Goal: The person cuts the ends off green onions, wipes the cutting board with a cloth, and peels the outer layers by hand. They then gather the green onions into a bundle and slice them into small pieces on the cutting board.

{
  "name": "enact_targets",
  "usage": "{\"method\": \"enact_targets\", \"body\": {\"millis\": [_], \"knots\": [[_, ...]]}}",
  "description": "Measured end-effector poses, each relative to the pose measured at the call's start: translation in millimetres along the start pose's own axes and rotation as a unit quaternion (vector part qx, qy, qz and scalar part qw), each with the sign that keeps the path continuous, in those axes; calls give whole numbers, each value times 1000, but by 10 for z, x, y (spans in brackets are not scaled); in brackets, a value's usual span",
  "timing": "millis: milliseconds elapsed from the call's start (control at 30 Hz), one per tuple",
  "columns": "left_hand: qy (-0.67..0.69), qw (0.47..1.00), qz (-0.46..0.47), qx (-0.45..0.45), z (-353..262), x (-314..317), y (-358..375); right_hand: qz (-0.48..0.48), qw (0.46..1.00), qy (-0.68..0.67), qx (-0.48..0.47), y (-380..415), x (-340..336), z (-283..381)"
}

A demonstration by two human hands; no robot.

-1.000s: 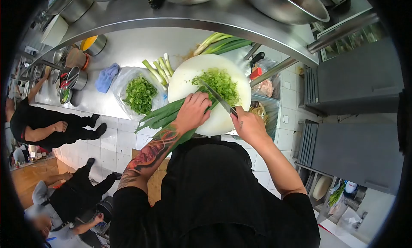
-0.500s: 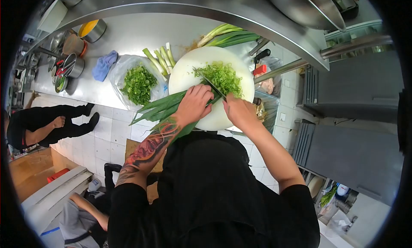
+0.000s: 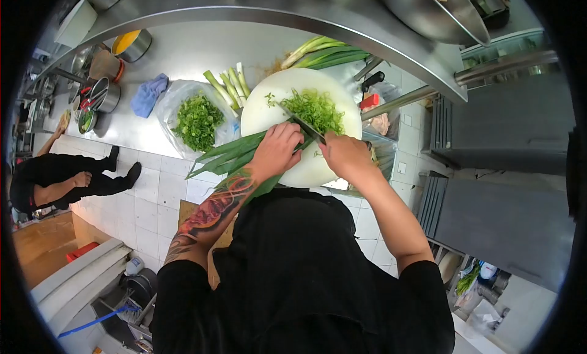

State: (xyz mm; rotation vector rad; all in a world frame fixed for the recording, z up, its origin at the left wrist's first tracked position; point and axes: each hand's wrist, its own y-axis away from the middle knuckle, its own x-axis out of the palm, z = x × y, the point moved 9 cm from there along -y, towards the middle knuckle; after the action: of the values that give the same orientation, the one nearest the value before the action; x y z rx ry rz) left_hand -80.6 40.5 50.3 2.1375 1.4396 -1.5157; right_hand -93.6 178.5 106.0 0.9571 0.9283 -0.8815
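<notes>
My left hand [image 3: 279, 147] is closed over a bunch of long green onion leaves [image 3: 229, 155] at the left part of a round white cutting board [image 3: 260, 100]. In my right hand [image 3: 343, 152] is the handle of a knife. Its dark blade [image 3: 304, 124] slants up and left, right beside my left fingertips. Sliced green onion [image 3: 315, 109] lies in a loose pile just beyond the blade. To the left of the board, a clear plastic bag [image 3: 168, 106] holds more chopped green onion [image 3: 199, 121].
White onion stalks [image 3: 229, 88] and a green bunch [image 3: 330, 54] lie behind the board. A blue cloth [image 3: 148, 95] and metal pots [image 3: 131, 45] stand farther left. A steel shelf [image 3: 275, 14] crosses above. Another person [image 3: 67, 176] is at the far left.
My right hand and the knife have shifted slightly right. A few onion slices now lie left of the blade's tip. A person at lower left has left view; the other has an arm stretched toward the counter.
</notes>
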Motion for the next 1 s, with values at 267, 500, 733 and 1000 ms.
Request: {"method": "enact_targets", "body": {"millis": [267, 500, 733, 1000], "knots": [[-10, 1000, -13, -2, 7, -27, -20, 12, 999, -21, 29, -68, 125, -61], [5, 1000, -9, -10, 9, 10, -1, 46, 998, -1, 52, 4, 277, -90], [11, 1000, -9, -14, 30, 27, 12, 75, 996, 9, 49, 211, -149, 33], [6, 1000, -13, -6, 34, 12, 19, 91, 995, 12, 42, 129, -73, 30]]}}
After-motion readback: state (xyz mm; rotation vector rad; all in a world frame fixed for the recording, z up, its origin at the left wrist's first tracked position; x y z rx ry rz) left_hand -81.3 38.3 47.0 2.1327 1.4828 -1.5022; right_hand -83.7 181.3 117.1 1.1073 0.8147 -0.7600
